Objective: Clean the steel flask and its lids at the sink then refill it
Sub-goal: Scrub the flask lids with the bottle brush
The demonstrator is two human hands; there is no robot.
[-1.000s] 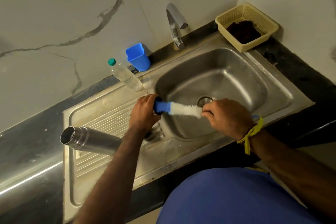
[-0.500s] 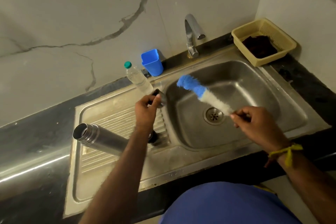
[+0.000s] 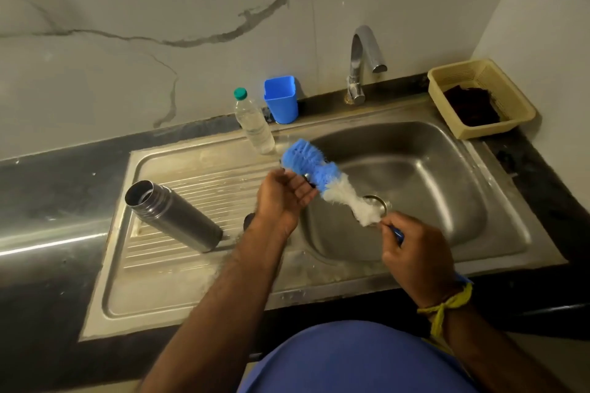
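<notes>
steel flask (image 3: 174,215) lying on drainboard, mouth toward back-left, brush (image 3: 325,180) angled back-left

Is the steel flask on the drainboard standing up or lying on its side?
Standing, though it looks tilted in this wide-angle view. The steel flask rests base-down on the ribbed drainboard, with its lidless open mouth facing up.
</notes>
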